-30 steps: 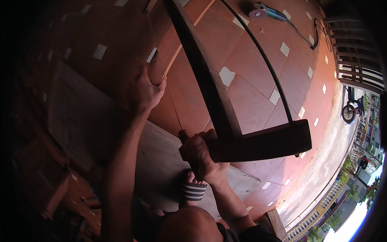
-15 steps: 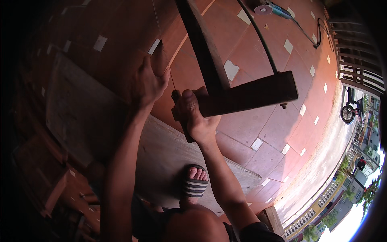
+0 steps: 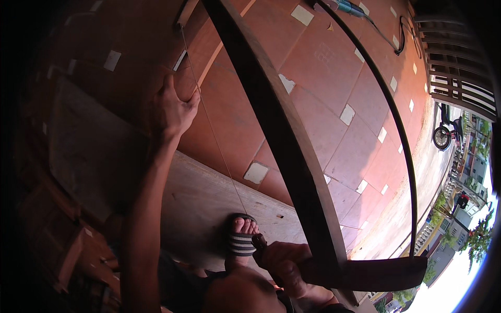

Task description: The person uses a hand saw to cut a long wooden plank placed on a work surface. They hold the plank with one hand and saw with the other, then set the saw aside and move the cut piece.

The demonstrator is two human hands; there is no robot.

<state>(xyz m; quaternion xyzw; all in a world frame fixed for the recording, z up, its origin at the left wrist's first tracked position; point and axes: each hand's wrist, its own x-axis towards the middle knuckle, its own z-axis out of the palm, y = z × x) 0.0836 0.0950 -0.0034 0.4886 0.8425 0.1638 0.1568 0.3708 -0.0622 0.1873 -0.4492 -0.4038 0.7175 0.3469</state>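
My right hand (image 3: 289,268) is wrapped around the end of a wooden frame saw (image 3: 276,109), by its dark handle, close to my knee. The saw's thin blade (image 3: 219,143) runs slantwise from that handle to the far end of the frame. On the saw's other side bends a dark tension rod (image 3: 389,99). My left hand (image 3: 175,112) is at the near end of a brown wooden piece (image 3: 209,49), thumb and index finger apart around it, beside the blade. Its other fingers are hidden. My foot in a striped sandal (image 3: 242,242) rests on a grey board (image 3: 198,193).
An angle grinder (image 3: 342,7) with its cord lies on the tiled floor (image 3: 313,57) at the far right. Beyond are a slatted wooden bench or railing (image 3: 459,57) and a parked motorbike (image 3: 443,135). Dark wooden furniture parts (image 3: 52,224) stand at left.
My right hand has drawn the saw back toward my body and to the right, exposing more blade. My left hand stays at the wooden piece; the whole view has shifted slightly.
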